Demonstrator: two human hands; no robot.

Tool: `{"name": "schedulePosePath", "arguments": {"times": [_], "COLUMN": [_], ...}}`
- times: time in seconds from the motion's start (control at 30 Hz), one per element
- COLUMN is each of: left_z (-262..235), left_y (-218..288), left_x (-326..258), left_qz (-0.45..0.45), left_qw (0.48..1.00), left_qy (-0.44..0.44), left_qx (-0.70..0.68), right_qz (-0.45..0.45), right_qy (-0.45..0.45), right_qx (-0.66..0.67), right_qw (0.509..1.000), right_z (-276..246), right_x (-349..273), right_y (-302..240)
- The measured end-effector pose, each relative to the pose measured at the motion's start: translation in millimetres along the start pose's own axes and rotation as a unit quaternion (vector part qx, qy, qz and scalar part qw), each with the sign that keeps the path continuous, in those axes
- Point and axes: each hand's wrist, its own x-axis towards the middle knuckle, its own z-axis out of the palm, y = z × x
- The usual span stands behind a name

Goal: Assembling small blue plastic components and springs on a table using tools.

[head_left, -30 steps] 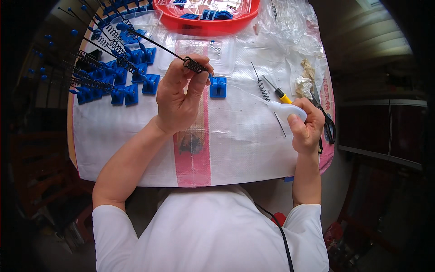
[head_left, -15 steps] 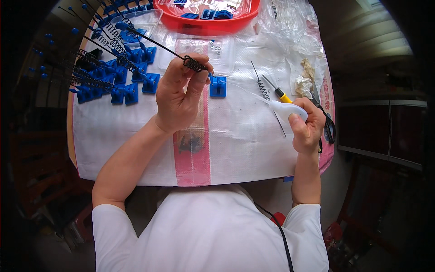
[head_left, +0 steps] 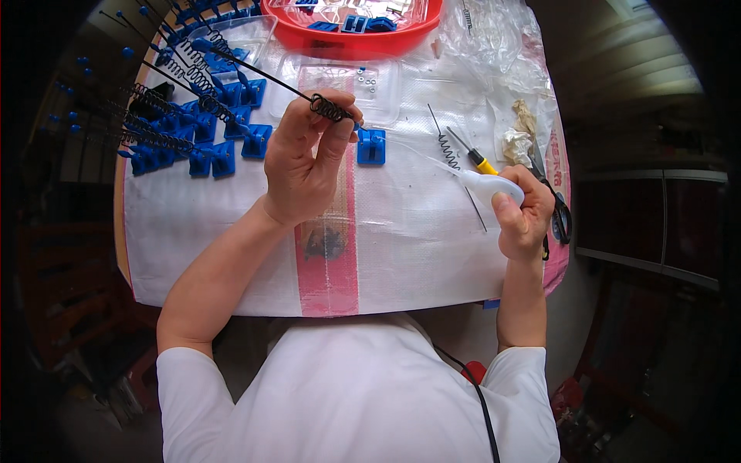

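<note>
Pinched between the thumb and fingers of my left hand (head_left: 297, 174) is a black coil spring (head_left: 327, 108). A long thin black rod (head_left: 258, 74) runs from it toward the upper left, ending in a blue tip. My right hand (head_left: 523, 216) is wrapped round a translucent white squeeze bottle (head_left: 488, 187). The bottle's long fine nozzle (head_left: 421, 157) points left, its tip close to the spring's lower end by my left fingertips; whether they touch I cannot tell. A blue plastic base (head_left: 371, 148) lies on the table just beneath, apart from both hands.
Many blue bases with springs and rods (head_left: 202, 127) crowd the left side. At the back are a red basin (head_left: 351, 45) with parts and a clear tray (head_left: 340, 100) with small nuts. A loose spring (head_left: 448, 153), yellow-handled screwdriver (head_left: 484, 165) and black-handled scissors (head_left: 563, 220) lie right.
The rod's blue end has shifted very slightly left with a small movement of my left hand. My right hand and the squeeze bottle hold practically the same place.
</note>
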Motion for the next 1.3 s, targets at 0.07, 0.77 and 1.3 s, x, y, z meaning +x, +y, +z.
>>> {"name": "schedulePosePath", "arguments": {"times": [0.07,0.77,1.3], "left_z": [0,0,-7], "left_y": [0,0,21], "left_x": [0,0,17], "left_qz": [0.002,0.0,-0.074], "left_qw": [1.0,1.0,0.993], "left_qy": [-0.001,-0.007,-0.05], "left_qx": [-0.003,-0.013,-0.072], "right_qz": [-0.001,0.004,0.116], "right_qy": [-0.006,0.024,0.093], "right_qx": [-0.002,0.019,0.352], "right_qw": [1.0,1.0,0.924], "right_z": [-1,-4,-21], "right_x": [0,-3,15], "right_y": [1,6,14]}}
